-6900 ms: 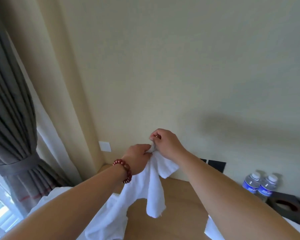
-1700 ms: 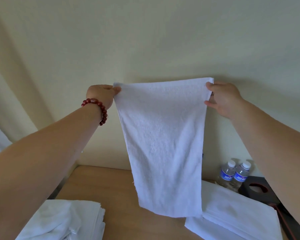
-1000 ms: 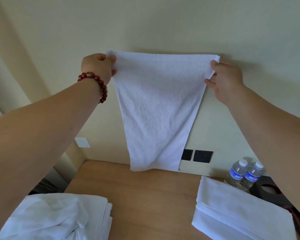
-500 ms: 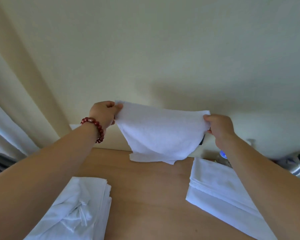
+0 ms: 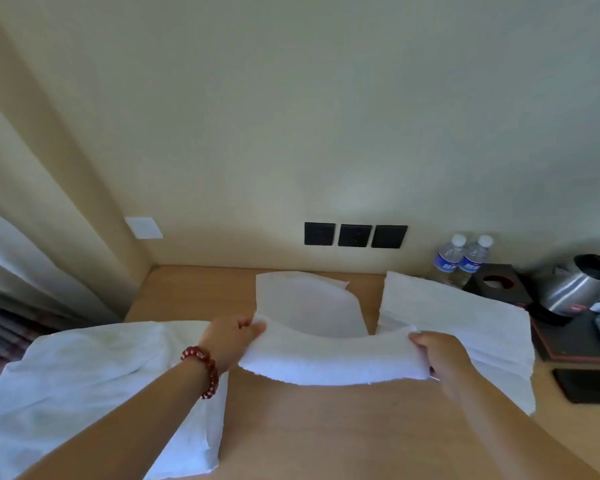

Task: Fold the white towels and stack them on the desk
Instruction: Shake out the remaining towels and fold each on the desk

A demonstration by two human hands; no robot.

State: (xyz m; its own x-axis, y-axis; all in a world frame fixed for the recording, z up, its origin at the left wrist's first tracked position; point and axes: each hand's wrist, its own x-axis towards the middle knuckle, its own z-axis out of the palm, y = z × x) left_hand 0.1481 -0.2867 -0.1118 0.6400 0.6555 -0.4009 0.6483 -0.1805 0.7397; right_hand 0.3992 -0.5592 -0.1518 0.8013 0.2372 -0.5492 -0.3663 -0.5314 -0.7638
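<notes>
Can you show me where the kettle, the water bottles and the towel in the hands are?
kettle (image 5: 573, 286): head view, on its shiny metal body.
water bottles (image 5: 463, 262): head view, on the blue labels.
towel (image 5: 329, 358): head view, on the near folded part between the hands.

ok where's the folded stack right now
In the head view the folded stack lies on the desk at right, just beyond the right hand, with the water bottles and tissue box behind it.

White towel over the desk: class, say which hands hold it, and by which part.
Both. The left hand and right hand each pinch one end of the towel at its near fold.
</notes>
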